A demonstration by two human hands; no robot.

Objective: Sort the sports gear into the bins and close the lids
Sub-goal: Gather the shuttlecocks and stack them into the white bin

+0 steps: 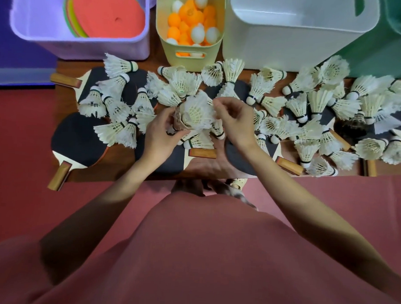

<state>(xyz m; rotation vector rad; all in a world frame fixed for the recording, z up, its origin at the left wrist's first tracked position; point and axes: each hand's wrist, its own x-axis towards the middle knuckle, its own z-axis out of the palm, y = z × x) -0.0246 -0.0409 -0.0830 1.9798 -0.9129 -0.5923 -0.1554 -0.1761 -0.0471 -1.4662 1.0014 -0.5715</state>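
Head view: both hands work over the table (117, 167). The left hand (158, 133) grips a bundle of shuttlecocks (195, 114), its fingers curled round them; the right hand (233, 121) pinches the feathers at the top. Discs (109, 13) lie in the purple bin (85, 44) and balls (191, 22) fill the yellow bin (190, 57). The white bin (289, 50) looks empty. Dozens of shuttlecocks and several paddles (78, 145) still lie on the table, and no lid is visible. Roughly halfway, I'd judge.
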